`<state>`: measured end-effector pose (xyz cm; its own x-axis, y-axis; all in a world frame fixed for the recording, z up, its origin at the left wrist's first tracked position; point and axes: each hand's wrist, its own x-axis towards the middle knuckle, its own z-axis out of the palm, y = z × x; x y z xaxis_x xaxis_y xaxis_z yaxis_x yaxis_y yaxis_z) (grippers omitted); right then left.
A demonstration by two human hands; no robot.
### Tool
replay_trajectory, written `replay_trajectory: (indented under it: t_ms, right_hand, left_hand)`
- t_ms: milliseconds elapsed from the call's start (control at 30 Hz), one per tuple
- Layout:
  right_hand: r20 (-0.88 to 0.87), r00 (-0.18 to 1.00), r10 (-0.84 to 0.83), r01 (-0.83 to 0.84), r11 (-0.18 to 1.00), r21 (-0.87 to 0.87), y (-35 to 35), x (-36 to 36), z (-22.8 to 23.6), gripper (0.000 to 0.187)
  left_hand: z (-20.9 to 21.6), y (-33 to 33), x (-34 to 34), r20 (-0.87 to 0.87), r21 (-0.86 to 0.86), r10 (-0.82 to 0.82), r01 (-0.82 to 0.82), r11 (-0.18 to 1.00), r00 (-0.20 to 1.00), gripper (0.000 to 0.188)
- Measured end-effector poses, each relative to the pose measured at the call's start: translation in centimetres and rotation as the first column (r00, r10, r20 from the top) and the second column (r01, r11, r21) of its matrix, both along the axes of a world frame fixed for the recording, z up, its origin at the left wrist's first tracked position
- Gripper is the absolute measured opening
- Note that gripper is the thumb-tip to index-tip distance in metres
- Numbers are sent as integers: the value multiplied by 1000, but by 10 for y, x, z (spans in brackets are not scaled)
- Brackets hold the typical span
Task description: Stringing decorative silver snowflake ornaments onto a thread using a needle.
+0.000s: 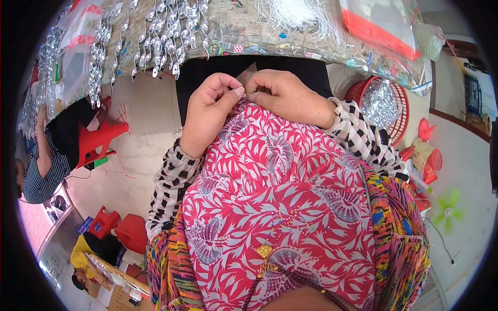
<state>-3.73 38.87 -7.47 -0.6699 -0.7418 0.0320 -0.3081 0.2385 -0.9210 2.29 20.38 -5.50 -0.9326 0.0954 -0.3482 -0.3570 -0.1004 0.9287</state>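
Observation:
My left hand (207, 111) and my right hand (293, 96) meet just below the table's near edge, above the top of my pink leaf-patterned apron (280, 171). Thumb and forefinger of each are pinched, the fingertips almost touching. Whatever lies between them is too small to make out. Beyond the left one, strings of shiny silver teardrop-shaped pieces (168, 39) hang over the table edge. A loose bundle of thin white cords (301, 15) lies on the table (233, 31), past my right hand.
Clear bags with red bands (381, 31) lie at the table's right. Below stands a red basket (402, 122) holding silver pieces (381, 103). At left, a person in a striped top (44, 171) is beside a red stool (96, 137). A green fan (448, 210) is at right.

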Motion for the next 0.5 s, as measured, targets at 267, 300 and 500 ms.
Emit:
replay_trajectory:
  t_ms: [267, 300, 500]
  right_hand:
    - [-15, 999, -31, 31, 999, 38, 0, 1, 4, 9]
    - [-15, 999, -31, 32, 999, 38, 0, 1, 3, 9]
    - [14, 999, -29, 28, 998, 50, 0, 1, 3, 9]
  left_hand:
    - [0, -1, 1, 5, 8, -11, 11, 1000, 1000, 6]
    - [-1, -1, 0, 5, 9, -12, 12, 1000, 1000, 6]
    - [-1, 0, 2, 0, -19, -8, 8, 1000, 1000, 6]
